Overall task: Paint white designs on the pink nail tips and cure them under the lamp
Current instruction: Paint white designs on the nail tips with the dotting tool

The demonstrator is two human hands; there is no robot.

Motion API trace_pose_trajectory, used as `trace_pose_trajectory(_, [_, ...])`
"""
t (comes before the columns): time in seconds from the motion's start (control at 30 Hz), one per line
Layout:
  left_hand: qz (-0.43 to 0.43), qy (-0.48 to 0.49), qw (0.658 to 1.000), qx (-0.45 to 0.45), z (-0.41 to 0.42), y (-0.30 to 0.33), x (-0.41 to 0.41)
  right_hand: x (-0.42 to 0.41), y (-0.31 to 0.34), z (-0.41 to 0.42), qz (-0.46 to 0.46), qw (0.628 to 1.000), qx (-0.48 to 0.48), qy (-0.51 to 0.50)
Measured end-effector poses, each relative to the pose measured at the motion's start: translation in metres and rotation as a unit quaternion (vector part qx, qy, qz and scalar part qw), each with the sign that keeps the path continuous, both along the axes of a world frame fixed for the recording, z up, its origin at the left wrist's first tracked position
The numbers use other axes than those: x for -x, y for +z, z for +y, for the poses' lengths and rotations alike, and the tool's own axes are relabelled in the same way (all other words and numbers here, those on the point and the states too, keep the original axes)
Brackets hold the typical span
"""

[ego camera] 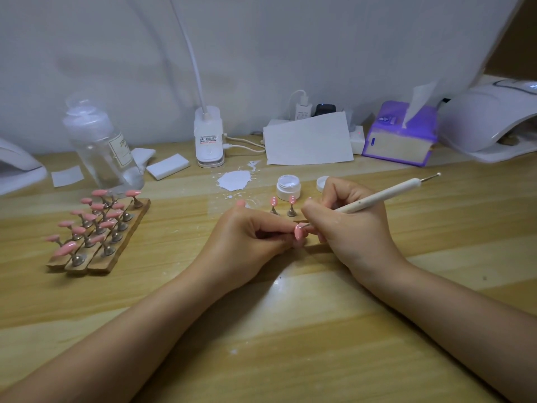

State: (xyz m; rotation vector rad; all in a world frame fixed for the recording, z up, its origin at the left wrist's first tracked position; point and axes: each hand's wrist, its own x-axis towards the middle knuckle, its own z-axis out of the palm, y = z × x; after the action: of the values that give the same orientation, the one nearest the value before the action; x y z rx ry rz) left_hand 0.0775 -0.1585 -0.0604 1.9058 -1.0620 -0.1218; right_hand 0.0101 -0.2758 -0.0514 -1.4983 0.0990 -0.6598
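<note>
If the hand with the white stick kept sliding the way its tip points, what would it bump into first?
Most likely the pink nail tip pinched by the left hand; the right hand already has the dotting tool about touching it.

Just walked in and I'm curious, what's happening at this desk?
A person is decorating pink nail tips. The left hand pinches one pink tip while the right hand holds a white dotting pen, its point on that tip. Two tips with white dots stand beside an open jar of white paint. Plain pink tips wait on the wooden rack. The curing lamp sits far right.
</note>
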Motion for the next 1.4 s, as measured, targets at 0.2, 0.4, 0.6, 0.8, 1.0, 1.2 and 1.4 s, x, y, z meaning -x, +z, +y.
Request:
trace_pose_trajectory(0.2, [0.011, -0.001, 1.0, 0.007, 0.0005, 0.0004, 0.0005, -0.0001, -0.0006, -0.0002, 0.001, 1.0, 0.006, -0.003])
trace_pose_trajectory(0.4, [0.009, 0.003, 1.0, 0.004, 0.0003, 0.0001, -0.0001, 0.0002, 0.0001, 0.0002, 0.0, 1.0, 0.002, 0.001])
trace_pose_trajectory(0.6, [0.005, 0.0, 1.0, 0.006, 0.0005, 0.0003, -0.0001, -0.0004, -0.0005, -0.0004, 0.002, 1.0, -0.007, 0.004])
trace_pose_trajectory(0.8, [0.004, -0.001, 1.0, 0.004, 0.0004, 0.0008, 0.0002, -0.0002, -0.0011, -0.0004, 0.004, 1.0, -0.006, 0.003])
trace_pose_trajectory(1.0, [0.005, 0.004, 1.0, 0.0, 0.0004, 0.0004, -0.0001, -0.0009, -0.0019, -0.0013, 0.006, 1.0, -0.004, 0.008])
trace_pose_trajectory(1.2, [0.002, 0.001, 1.0, 0.002, 0.0009, 0.0016, 0.0011, -0.0001, -0.0015, -0.0009, 0.007, 1.0, -0.006, 0.004])
trace_pose_trajectory(1.4, [-0.004, 0.001, 1.0, -0.005, 0.0008, 0.0026, 0.0014, 0.0004, -0.0007, -0.0007, 0.004, 1.0, 0.009, -0.002])
